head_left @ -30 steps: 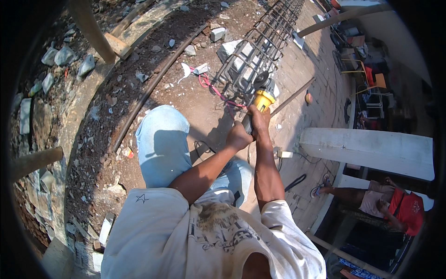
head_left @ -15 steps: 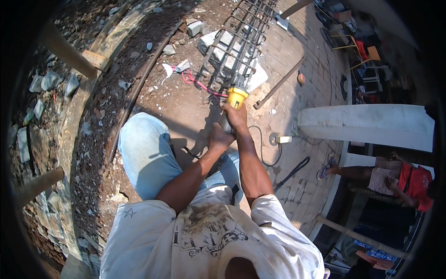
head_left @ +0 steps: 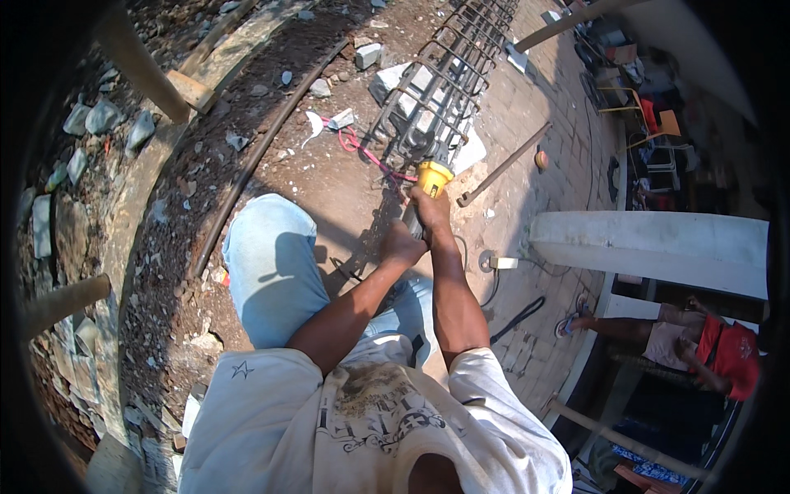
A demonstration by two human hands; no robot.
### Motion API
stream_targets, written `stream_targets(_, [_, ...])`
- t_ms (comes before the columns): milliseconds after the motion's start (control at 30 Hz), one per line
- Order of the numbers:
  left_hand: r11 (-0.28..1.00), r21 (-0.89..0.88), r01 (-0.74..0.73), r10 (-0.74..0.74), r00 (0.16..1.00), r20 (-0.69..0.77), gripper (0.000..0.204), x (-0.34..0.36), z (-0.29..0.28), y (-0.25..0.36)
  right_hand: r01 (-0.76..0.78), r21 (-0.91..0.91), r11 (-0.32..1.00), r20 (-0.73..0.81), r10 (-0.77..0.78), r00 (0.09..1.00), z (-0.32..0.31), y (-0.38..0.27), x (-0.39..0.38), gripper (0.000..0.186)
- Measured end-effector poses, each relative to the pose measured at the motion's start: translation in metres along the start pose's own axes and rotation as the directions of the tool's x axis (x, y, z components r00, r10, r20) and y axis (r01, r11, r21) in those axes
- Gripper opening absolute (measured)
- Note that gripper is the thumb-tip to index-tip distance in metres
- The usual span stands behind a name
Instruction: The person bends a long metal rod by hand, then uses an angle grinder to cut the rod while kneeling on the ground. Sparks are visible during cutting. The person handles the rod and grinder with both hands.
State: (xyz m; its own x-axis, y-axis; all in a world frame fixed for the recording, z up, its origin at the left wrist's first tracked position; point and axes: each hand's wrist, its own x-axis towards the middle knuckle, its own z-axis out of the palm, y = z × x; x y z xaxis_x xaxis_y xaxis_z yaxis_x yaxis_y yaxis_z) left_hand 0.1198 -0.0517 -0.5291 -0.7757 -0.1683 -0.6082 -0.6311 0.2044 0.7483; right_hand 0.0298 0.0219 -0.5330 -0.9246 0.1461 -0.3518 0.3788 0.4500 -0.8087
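Both of my hands are wrapped round a yellow-and-dark angle grinder. My right hand grips it just behind the yellow front part. Closer to my body, my left hand closes round the rear of its body. The grinder's head meets the near end of a rebar cage, where its long bars finish; whether the disc touches a bar cannot be made out. Pale stone blocks lie beneath the cage. A pink cord runs along the ground beside the grinder.
A metal rod lies right of the cage, and a long pipe lies left on rubble. A power cable leads to a white socket block. A white pillar and a person in red are at right.
My view has shifted a little, so the cage, grinder and ground sit slightly farther right. Both hands keep their hold on the grinder at the cage's near end.
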Motion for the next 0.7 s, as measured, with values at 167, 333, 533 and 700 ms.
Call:
stream_targets(167, [1.000, -0.009, -0.003, 0.003, 1.000, 0.010, 0.060, 0.001, -0.004, 0.001, -0.036, 0.077, 0.996, -0.019, 0.037, 0.999, 0.004, -0.001, 0.004, 0.030])
stream_targets(333, [1.000, -0.007, -0.025, 0.025, 0.999, -0.028, 0.059, 0.007, 0.002, -0.002, -0.008, -0.001, 1.000, -0.024, 0.008, 1.000, 0.002, -0.007, 0.001, 0.028])
stream_targets(533, [0.998, -0.008, -0.063, 0.063, 0.996, -0.060, 0.057, 0.008, 0.003, -0.002, -0.004, 0.019, 1.000, -0.020, 0.004, 1.000, 0.003, -0.011, 0.002, 0.023])
stream_targets(700, [0.992, -0.069, -0.110, 0.110, 0.994, -0.010, 0.057, 0.012, 0.002, -0.003, -0.029, -0.008, 1.000, -0.005, 0.029, 1.000, 0.003, -0.012, 0.005, 0.022])
